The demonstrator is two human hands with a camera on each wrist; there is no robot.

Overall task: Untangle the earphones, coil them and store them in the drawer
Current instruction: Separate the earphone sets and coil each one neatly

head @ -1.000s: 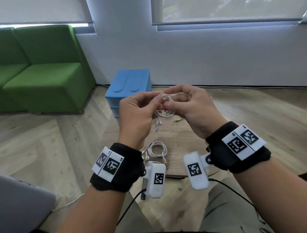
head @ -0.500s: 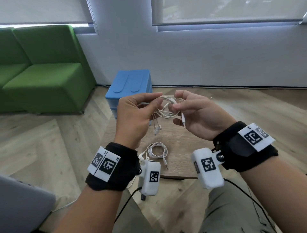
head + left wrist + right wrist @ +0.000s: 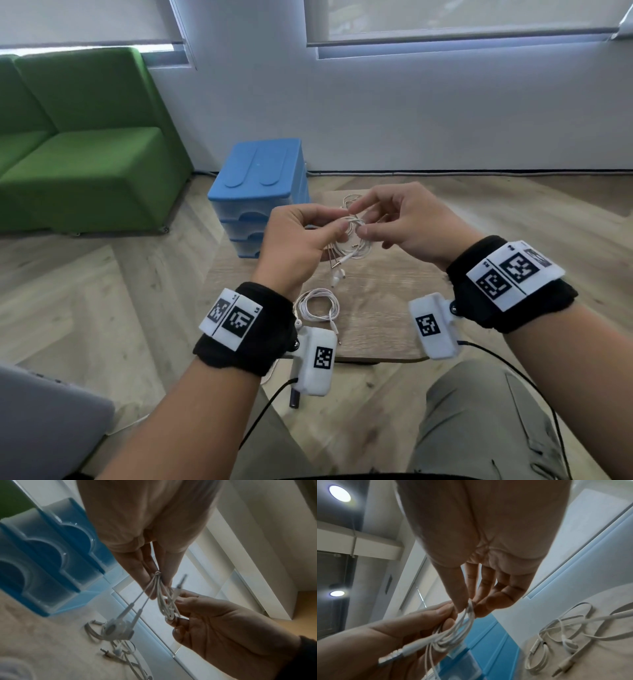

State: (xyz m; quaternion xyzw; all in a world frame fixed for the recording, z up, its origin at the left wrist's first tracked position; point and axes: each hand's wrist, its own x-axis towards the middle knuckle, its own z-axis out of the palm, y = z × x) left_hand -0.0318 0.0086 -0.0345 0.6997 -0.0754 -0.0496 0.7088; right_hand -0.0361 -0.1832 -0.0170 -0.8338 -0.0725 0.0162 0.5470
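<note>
Against the far wall sits a green sofa (image 3: 78,150), its left end cut off by the frame. Your desk (image 3: 376,308) is a small wooden top in front of your knees, and the far side of it is partly hidden behind your hands. At its far left corner stands the blue drawer unit (image 3: 255,192); three drawer fronts show in the head view, all pushed in, and you cannot see what lies inside them through the cloudy plastic.

Your left hand (image 3: 294,246) and right hand (image 3: 407,222) meet above the desk, each wrist in a black band with white tags. Between them hangs the tangled earphones bundle (image 3: 349,240). Your left grip pinches its loops between thumb and fingers (image 3: 137,566), and two earbuds (image 3: 337,277) dangle below it on their thin leads. Your right grip pinches the same bundle from the other side with thumb and forefinger, the remaining fingers (image 3: 503,588) loosely spread. A plug (image 3: 392,654) sticks out past your left palm in the right wrist view; in the left wrist view it is blurred.

On the desk near your left wrist lies a second set (image 3: 318,305), already coiled, its plug pointing toward you. Another loose cable (image 3: 351,200) shows beyond your fingers, mostly hidden.
</note>
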